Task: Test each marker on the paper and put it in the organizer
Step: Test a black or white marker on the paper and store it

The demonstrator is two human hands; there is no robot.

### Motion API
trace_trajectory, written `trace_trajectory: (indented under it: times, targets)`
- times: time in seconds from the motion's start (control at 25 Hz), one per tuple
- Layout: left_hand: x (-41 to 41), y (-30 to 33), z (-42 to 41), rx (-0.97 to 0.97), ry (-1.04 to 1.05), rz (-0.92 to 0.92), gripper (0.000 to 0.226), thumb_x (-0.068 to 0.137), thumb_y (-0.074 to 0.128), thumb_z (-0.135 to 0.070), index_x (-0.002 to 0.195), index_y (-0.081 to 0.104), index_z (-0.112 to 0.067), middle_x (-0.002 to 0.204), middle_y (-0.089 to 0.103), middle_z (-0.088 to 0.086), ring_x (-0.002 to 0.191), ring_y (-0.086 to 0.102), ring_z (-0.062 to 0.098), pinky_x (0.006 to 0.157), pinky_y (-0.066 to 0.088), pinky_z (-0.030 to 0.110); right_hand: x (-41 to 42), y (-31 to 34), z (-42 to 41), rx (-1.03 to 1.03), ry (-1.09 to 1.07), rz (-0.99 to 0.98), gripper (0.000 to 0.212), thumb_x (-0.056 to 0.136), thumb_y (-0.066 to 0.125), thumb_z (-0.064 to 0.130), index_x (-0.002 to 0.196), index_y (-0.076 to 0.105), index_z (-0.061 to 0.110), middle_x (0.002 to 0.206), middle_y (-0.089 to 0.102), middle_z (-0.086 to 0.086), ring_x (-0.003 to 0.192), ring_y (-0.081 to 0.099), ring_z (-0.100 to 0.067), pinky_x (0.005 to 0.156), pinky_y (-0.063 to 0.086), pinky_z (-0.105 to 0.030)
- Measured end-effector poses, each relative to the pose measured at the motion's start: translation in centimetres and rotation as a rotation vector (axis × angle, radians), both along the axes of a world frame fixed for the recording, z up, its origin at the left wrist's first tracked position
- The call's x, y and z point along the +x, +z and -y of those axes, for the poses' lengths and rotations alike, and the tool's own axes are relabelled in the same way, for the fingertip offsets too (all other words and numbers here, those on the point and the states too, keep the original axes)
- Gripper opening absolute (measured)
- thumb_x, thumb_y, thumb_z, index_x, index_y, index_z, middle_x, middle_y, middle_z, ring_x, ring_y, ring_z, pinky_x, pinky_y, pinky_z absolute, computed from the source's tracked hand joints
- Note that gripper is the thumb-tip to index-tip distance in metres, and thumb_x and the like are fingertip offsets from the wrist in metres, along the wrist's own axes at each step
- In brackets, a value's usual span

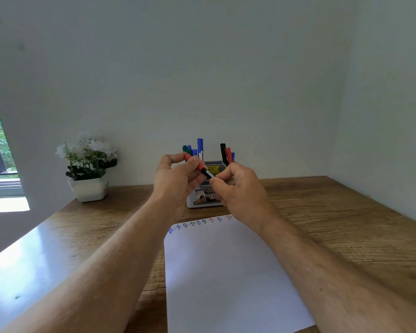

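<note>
Gripping a red marker between them, both hands, left and right, hover above the paper before the organizer

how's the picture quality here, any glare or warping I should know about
Head view: window light puts a bright glare on the table's left part; wide-angle bending curves the wall edges; the marker held by left hand and right hand looks slightly soft.

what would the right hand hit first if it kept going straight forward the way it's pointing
Most likely the organizer, which stands directly behind the right hand holding the red marker. The gap between them is hard to judge from this single view.
</note>
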State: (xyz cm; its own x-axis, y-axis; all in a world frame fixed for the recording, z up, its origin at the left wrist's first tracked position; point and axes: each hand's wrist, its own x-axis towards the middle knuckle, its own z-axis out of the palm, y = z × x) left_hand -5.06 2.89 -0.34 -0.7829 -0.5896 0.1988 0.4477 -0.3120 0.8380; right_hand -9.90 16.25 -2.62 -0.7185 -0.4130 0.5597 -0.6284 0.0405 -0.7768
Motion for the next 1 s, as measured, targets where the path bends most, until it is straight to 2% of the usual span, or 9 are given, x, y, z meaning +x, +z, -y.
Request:
trace_trajectory:
  times: [0.08, 0.2, 0.28, 0.36, 0.48, 0.64, 0.76, 0.92, 1.0]
  targets:
    - [0.1, 0.0, -0.2, -0.019, -0.026, -0.007, 0.031, 0.091, 0.064, -0.003, 0.119, 0.053, -0.011, 0.092, 0.074, 0.015, 0.086, 0.075, 0.028, 0.066, 0.06, 0.033, 0.1, 0.1, 0.2, -0.022, 0.012, 0.06, 0.01, 0.091, 0.062, 0.02, 0.082, 0.058, 0.017, 0.063, 0.058, 0.004, 0.053, 0.053, -0.008, 0.051, 0.043, -0.026]
    - [0.4, 0.2, -0.8, -0.154, 0.011, 0.015, 0.037, 0.088, 0.066, 0.002, 0.115, 0.049, -0.018, 0.097, 0.072, 0.018, 0.08, 0.075, 0.026, 0.064, 0.06, 0.033, 0.4, 0.2, 0.1, -0.013, 0.001, 0.061, 0.013, 0.094, 0.061, 0.025, 0.084, 0.059, 0.016, 0.062, 0.064, 0.004, 0.047, 0.059, -0.003, 0.045, 0.043, -0.014]
    - [0.7, 0.3, -0.9, -0.246, 0.101, -0.005, 0.04, 0.087, 0.067, 0.002, 0.112, 0.047, -0.022, 0.098, 0.071, 0.017, 0.078, 0.075, 0.024, 0.063, 0.06, 0.032, 0.5, 0.1, 0.0, 0.008, -0.036, 0.063, 0.019, 0.095, 0.059, 0.033, 0.087, 0.065, 0.017, 0.068, 0.07, 0.005, 0.053, 0.066, -0.003, 0.046, 0.043, -0.008]
    - [1.1, 0.7, -0.9, -0.358, 0.186, -0.063, 0.043, 0.087, 0.067, 0.002, 0.111, 0.046, -0.027, 0.099, 0.07, 0.015, 0.08, 0.075, 0.022, 0.066, 0.061, 0.035, 0.1, -0.2, -0.1, 0.022, -0.154, 0.064, 0.031, 0.098, 0.051, 0.039, 0.086, 0.071, 0.017, 0.073, 0.072, 0.005, 0.055, 0.064, -0.005, 0.047, 0.043, -0.014]
    - [1.2, 1.9, -1.2, -0.511, 0.316, -0.169, 0.046, 0.087, 0.068, 0.0, 0.11, 0.044, -0.031, 0.099, 0.07, 0.01, 0.082, 0.075, 0.018, 0.071, 0.062, 0.036, -0.7, -0.6, -0.3, 0.046, -0.342, 0.095, 0.032, 0.101, 0.046, 0.029, 0.084, 0.069, 0.014, 0.077, 0.069, 0.002, 0.058, 0.059, -0.004, 0.041, 0.037, -0.01]
    - [-0.3, 3.6, -2.4, -0.677, 0.408, -0.284, 0.05, 0.086, 0.07, -0.003, 0.105, 0.043, -0.041, 0.095, 0.07, 0.0, 0.083, 0.074, 0.015, 0.077, 0.061, 0.039, -1.3, -1.1, -0.3, 0.183, -0.437, 0.009, 0.029, 0.098, 0.046, 0.021, 0.075, 0.061, 0.013, 0.07, 0.062, 0.002, 0.057, 0.057, -0.003, 0.036, 0.034, -0.007]
    - [-2.3, 4.1, -3.0, -0.771, 0.432, -0.273, 0.052, 0.087, 0.07, -0.006, 0.102, 0.041, -0.046, 0.094, 0.07, -0.004, 0.084, 0.072, 0.012, 0.081, 0.06, 0.042, -1.4, -1.2, 0.0, 0.228, -0.456, -0.036, 0.026, 0.098, 0.047, 0.021, 0.076, 0.06, 0.015, 0.068, 0.06, 0.003, 0.057, 0.057, -0.004, 0.039, 0.033, -0.008]
    - [-5.0, 3.7, -3.1, -0.819, 0.439, -0.209, 0.048, 0.087, 0.07, -0.008, 0.107, 0.041, -0.04, 0.092, 0.068, -0.007, 0.082, 0.071, 0.009, 0.078, 0.061, 0.036, -1.7, -1.1, -0.2, 0.225, -0.476, -0.056, 0.024, 0.094, 0.048, 0.02, 0.073, 0.059, 0.015, 0.067, 0.059, 0.002, 0.057, 0.055, -0.005, 0.041, 0.033, -0.015]
    - [-5.9, 3.2, -2.9, -0.847, 0.445, -0.177, 0.046, 0.087, 0.071, -0.009, 0.111, 0.042, -0.037, 0.091, 0.067, -0.007, 0.081, 0.071, 0.008, 0.078, 0.061, 0.035, -1.8, -1.1, -0.2, 0.222, -0.47, -0.069, 0.023, 0.093, 0.048, 0.02, 0.075, 0.061, 0.013, 0.067, 0.059, 0.002, 0.058, 0.056, -0.006, 0.042, 0.038, -0.018]
